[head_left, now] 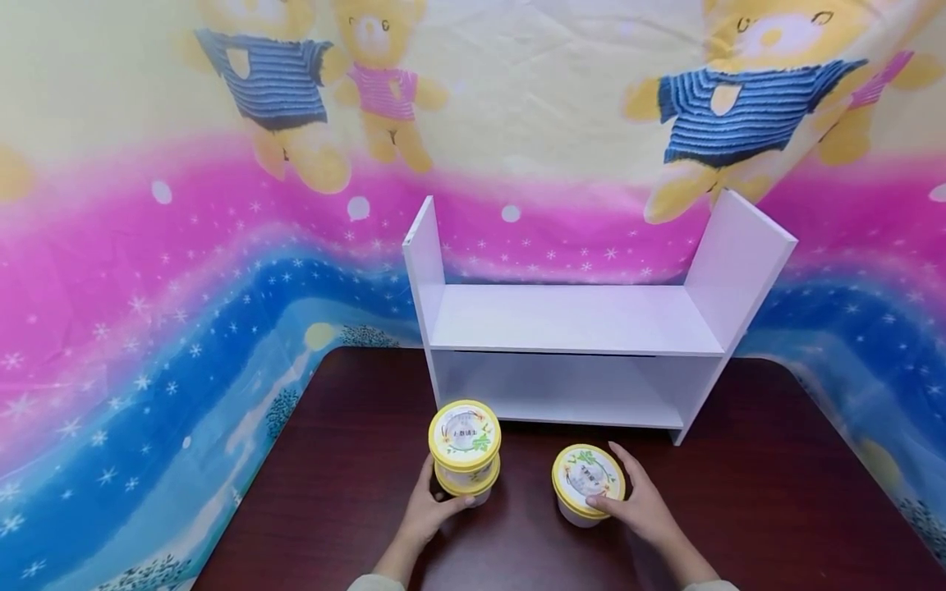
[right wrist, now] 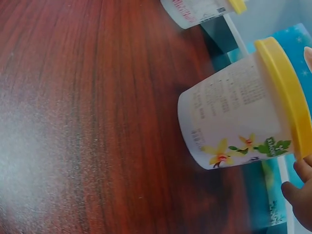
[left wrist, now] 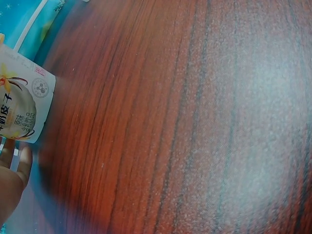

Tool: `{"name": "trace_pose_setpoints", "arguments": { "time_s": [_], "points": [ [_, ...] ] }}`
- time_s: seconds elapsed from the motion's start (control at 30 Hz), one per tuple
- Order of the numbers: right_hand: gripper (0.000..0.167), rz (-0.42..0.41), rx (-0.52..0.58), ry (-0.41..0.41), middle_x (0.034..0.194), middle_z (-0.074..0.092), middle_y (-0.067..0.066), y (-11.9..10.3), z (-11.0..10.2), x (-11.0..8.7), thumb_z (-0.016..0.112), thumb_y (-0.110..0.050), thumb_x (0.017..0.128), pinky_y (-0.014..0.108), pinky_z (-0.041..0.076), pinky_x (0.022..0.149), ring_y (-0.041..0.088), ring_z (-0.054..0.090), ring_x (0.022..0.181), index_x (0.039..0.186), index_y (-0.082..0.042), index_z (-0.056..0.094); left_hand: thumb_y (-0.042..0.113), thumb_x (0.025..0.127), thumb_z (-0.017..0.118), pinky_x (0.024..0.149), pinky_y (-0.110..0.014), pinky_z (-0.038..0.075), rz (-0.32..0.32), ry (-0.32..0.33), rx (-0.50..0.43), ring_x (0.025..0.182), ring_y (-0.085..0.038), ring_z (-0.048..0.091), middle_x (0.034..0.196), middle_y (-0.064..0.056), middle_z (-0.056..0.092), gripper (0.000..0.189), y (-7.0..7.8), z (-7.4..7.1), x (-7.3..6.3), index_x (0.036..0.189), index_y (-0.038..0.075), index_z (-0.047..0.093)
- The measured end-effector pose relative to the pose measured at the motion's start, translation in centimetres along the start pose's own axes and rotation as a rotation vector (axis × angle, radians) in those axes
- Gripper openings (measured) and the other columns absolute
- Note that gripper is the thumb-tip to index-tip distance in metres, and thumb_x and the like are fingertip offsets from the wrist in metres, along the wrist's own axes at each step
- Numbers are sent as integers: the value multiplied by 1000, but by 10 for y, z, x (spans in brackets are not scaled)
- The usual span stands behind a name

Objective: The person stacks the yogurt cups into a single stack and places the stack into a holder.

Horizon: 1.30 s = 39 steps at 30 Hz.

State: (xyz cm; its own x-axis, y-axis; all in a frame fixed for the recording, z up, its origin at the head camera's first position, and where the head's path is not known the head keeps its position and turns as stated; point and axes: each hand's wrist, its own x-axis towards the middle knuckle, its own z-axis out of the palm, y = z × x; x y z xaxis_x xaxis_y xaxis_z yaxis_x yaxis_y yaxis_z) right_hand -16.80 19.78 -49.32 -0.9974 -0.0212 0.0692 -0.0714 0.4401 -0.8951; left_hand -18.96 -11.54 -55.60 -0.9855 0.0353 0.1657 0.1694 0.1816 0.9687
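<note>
Two round tubs with yellow-rimmed lids stand stacked left of the middle of the table in the head view. My left hand [head_left: 427, 509] grips the lower tub [head_left: 484, 484] of the stack, thumb on its near side; the upper tub [head_left: 464, 439] sits on its lid. To the right is a third tub [head_left: 586, 478], also yellow-lidded with a leaf and flower print. My right hand [head_left: 645, 505] holds this tub around its lid rim, thumb over the near edge. The right wrist view shows its tapered white wall [right wrist: 229, 112]. Both palms are partly hidden.
A white two-tier shelf [head_left: 576, 316] with tall side panels stands behind the tubs. The dark red-brown table [head_left: 332, 460] extends to both sides. A curtain [head_left: 517, 213] printed with bears hangs behind and around it.
</note>
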Motion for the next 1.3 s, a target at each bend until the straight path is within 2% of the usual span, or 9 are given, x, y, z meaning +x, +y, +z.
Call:
{"name": "trace_pose_setpoints", "arguments": {
  "time_s": [0.2, 0.37, 0.47, 0.6, 0.83, 0.93, 1.0, 1.2, 1.3],
  "points": [
    [88, -16, 13, 14, 129, 28, 28, 9, 4, 0, 78, -13, 59, 54, 14, 92, 38, 22, 118, 130, 3, 28, 17, 62, 77, 82, -40, 37, -108, -47, -71, 104, -27, 42, 124, -18, 39, 97, 3, -1, 2, 137, 10, 17],
    [89, -21, 24, 16, 128, 29, 28, 13, 7, 1, 79, -12, 58, 53, 16, 92, 37, 24, 117, 129, 5, 28, 19, 65, 76, 76, -37, 40, 15, -43, -62, 98, -23, 46, 121, -19, 41, 92, -1, -1, 1, 137, 10, 18],
    [90, -33, 42, 14, 128, 30, 28, 15, 8, 0, 79, -10, 57, 50, 16, 92, 36, 24, 117, 129, 6, 28, 20, 65, 75, 74, -34, 41, 59, -40, -49, 96, -22, 47, 119, -18, 43, 91, -5, -1, 1, 137, 12, 20],
    [94, -62, 44, 7, 130, 29, 26, 17, 9, -2, 80, -10, 54, 42, 17, 92, 35, 23, 118, 130, 5, 27, 19, 65, 75, 75, -34, 41, 37, -40, -37, 98, -23, 47, 121, -19, 42, 92, -5, 0, 1, 137, 12, 18],
    [101, -111, 51, -11, 131, 26, 26, 20, 10, -6, 81, -11, 52, 33, 16, 93, 36, 20, 119, 132, 4, 23, 15, 63, 77, 80, -38, 38, -99, -46, -80, 103, -26, 43, 127, -18, 37, 97, 7, 0, 1, 138, 9, 14],
    [100, -124, 48, 5, 130, 27, 26, 20, 11, -6, 82, -12, 51, 23, 16, 91, 36, 21, 118, 132, 4, 24, 13, 64, 77, 81, -39, 37, -102, -47, -79, 103, -26, 42, 126, -18, 37, 97, 9, 0, 2, 137, 7, 14],
    [99, -120, 45, 17, 130, 28, 25, 20, 11, -5, 82, -12, 51, 22, 16, 91, 35, 22, 118, 132, 3, 26, 14, 64, 76, 80, -40, 38, -81, -49, -69, 102, -26, 43, 125, -19, 38, 96, 8, 0, 2, 137, 7, 15],
    [99, -71, 29, 38, 130, 29, 25, 20, 13, -5, 82, -13, 51, 48, 16, 93, 36, 23, 118, 131, 3, 27, 19, 64, 76, 76, -41, 39, -12, -38, -41, 97, -23, 46, 118, -19, 44, 95, 4, 0, 1, 137, 7, 16],
    [98, -52, 45, 36, 131, 27, 25, 18, 13, -5, 82, -11, 52, 52, 15, 92, 36, 22, 119, 131, 3, 27, 18, 63, 77, 78, -41, 38, -43, -40, -62, 99, -25, 45, 119, -19, 43, 96, 4, 0, 1, 137, 9, 16]
  ]
}}
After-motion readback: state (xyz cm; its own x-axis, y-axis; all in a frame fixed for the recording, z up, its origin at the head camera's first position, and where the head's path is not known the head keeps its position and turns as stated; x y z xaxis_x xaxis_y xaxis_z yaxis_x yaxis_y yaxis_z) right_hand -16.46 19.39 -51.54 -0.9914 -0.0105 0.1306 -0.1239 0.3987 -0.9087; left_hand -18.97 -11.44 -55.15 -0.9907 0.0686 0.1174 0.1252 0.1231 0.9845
